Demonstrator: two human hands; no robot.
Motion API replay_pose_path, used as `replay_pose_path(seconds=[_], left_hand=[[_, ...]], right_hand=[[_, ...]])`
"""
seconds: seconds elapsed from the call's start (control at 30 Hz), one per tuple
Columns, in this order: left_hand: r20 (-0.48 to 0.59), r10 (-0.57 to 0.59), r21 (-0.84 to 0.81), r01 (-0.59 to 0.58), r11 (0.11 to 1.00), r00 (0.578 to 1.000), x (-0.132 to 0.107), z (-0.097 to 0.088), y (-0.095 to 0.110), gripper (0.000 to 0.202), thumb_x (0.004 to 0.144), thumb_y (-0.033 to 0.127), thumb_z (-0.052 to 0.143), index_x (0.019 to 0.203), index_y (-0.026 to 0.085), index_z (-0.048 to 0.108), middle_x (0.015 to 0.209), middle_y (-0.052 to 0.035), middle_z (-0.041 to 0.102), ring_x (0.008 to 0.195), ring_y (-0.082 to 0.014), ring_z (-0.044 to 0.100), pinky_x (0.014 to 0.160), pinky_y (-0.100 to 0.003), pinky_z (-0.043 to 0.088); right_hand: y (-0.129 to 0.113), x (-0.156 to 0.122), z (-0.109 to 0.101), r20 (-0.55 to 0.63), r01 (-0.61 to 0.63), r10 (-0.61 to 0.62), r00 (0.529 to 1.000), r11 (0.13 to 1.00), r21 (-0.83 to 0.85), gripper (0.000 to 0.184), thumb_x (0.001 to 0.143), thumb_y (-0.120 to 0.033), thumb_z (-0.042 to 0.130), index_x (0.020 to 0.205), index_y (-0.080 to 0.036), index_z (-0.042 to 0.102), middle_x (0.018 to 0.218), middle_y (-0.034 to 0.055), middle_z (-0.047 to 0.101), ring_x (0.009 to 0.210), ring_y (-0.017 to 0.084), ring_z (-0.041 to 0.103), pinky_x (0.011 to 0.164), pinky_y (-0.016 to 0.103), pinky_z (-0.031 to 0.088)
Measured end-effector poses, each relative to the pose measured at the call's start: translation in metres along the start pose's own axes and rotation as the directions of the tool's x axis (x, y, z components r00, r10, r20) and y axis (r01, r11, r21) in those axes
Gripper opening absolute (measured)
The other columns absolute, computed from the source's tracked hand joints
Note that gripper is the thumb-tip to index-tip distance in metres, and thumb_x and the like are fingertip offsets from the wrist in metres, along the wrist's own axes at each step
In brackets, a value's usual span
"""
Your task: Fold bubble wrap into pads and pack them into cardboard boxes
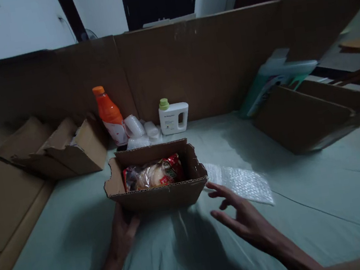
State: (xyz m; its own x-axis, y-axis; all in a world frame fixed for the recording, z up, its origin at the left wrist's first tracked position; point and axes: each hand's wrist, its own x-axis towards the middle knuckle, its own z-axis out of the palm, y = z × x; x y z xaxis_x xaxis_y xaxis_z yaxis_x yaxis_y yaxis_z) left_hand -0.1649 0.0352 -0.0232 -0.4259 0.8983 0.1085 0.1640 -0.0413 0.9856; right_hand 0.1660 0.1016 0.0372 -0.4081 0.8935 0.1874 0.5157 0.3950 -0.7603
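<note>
A small open cardboard box (162, 197) stands in front of me on the green cloth. Inside it lies a clear and red plastic food packet (154, 174); what is in the packet is hard to make out. My left hand (122, 234) grips the box at its lower left front corner, thumb on the front side and fingers partly hidden. Just off the box's right front corner is my right hand (238, 216), open, fingers spread and nothing in it. Beyond its fingers a flat sheet of bubble wrap (241, 183) lies on the cloth beside the box.
Behind the box stand an orange-capped bottle (111, 116), bubble-wrapped items (138, 130) and a white jug (173, 120) with a green cap. Several cardboard boxes (76, 146) line the left. A larger carton (303, 121) holding teal bottles is at right. A cardboard wall (216, 62) closes the back.
</note>
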Motion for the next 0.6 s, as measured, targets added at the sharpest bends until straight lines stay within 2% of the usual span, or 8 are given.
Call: replay_pose_path(seconds=[0.07,0.17,0.23,0.33,0.4,0.43,0.53,0.6], left_hand=[[-0.027,-0.021,0.006,0.022,1.000,0.999,-0.001,0.003,0.003,0.058,0.076,0.037,0.070,0.128,0.018,0.053,0.124,-0.0120,0.068,0.119,-0.0276,0.065,0.103,-0.039,0.051],[-0.122,-0.030,0.073,0.039,0.997,0.992,-0.012,0.001,-0.005,0.044,0.074,0.040,0.070,0.112,0.018,0.064,0.106,-0.0091,0.075,0.102,-0.0265,0.071,0.089,-0.036,0.058],[-0.150,-0.046,0.134,0.066,0.989,0.988,-0.027,-0.003,-0.018,0.035,0.071,0.047,0.072,0.092,0.019,0.070,0.086,-0.0074,0.077,0.085,-0.0268,0.073,0.073,-0.035,0.061],[-0.134,-0.106,0.148,0.125,0.981,0.985,-0.048,-0.007,-0.035,0.036,0.067,0.056,0.072,0.069,0.020,0.070,0.064,-0.0060,0.072,0.063,-0.0256,0.068,0.056,-0.035,0.058],[-0.131,-0.131,0.144,0.150,0.978,0.983,-0.050,-0.006,-0.037,0.035,0.069,0.054,0.071,0.069,0.019,0.070,0.065,-0.0054,0.072,0.063,-0.0246,0.068,0.057,-0.035,0.058],[-0.138,-0.125,0.151,0.146,0.978,0.982,-0.045,-0.004,-0.035,0.032,0.071,0.051,0.071,0.072,0.019,0.070,0.068,-0.0050,0.073,0.066,-0.0242,0.069,0.061,-0.034,0.059],[-0.139,-0.045,0.159,0.067,0.985,0.989,-0.011,0.004,-0.022,0.028,0.078,0.040,0.067,0.095,0.018,0.069,0.088,-0.0046,0.076,0.088,-0.0229,0.071,0.081,-0.033,0.059],[-0.100,-0.005,0.142,0.019,0.990,0.995,0.020,0.012,-0.012,0.036,0.080,0.035,0.064,0.112,0.018,0.063,0.102,-0.0052,0.074,0.101,-0.0219,0.069,0.090,-0.033,0.056]], right_hand=[[0.002,0.012,0.021,-0.008,0.100,-0.100,0.995,0.995,-0.013,0.058,0.091,-0.043,0.058,0.145,-0.026,0.046,0.127,0.0130,0.067,0.089,0.023,0.070,0.071,0.037,0.062],[0.012,0.011,0.043,-0.060,0.117,-0.120,0.991,0.992,-0.054,0.052,0.093,-0.042,0.055,0.142,-0.024,0.048,0.118,0.0125,0.070,0.089,0.024,0.071,0.070,0.036,0.061],[0.022,-0.001,0.051,-0.118,0.110,-0.119,0.986,0.991,-0.081,0.044,0.094,-0.045,0.054,0.132,-0.022,0.056,0.103,0.0112,0.073,0.085,0.026,0.071,0.071,0.038,0.062],[0.035,-0.019,0.054,-0.175,0.116,-0.128,0.976,0.990,-0.078,0.035,0.094,-0.052,0.054,0.108,-0.022,0.066,0.088,0.0100,0.073,0.080,0.026,0.071,0.072,0.038,0.062],[0.037,-0.020,0.053,-0.163,0.085,-0.089,0.983,0.996,-0.033,0.034,0.093,-0.053,0.055,0.102,-0.022,0.066,0.090,0.0099,0.073,0.082,0.026,0.071,0.074,0.038,0.062],[0.035,-0.015,0.053,-0.138,0.061,-0.060,0.989,0.998,0.001,0.034,0.093,-0.052,0.056,0.105,-0.022,0.066,0.094,0.0100,0.073,0.085,0.026,0.071,0.076,0.038,0.062],[0.023,0.016,0.053,-0.033,-0.020,0.025,0.999,0.990,0.138,0.045,0.092,-0.048,0.060,0.130,-0.023,0.056,0.120,0.0117,0.068,0.099,0.027,0.071,0.085,0.040,0.061],[0.015,0.043,0.054,0.016,-0.037,0.035,0.999,0.970,0.240,0.058,0.091,-0.047,0.061,0.142,-0.025,0.046,0.136,0.0131,0.060,0.108,0.027,0.069,0.091,0.042,0.060]])
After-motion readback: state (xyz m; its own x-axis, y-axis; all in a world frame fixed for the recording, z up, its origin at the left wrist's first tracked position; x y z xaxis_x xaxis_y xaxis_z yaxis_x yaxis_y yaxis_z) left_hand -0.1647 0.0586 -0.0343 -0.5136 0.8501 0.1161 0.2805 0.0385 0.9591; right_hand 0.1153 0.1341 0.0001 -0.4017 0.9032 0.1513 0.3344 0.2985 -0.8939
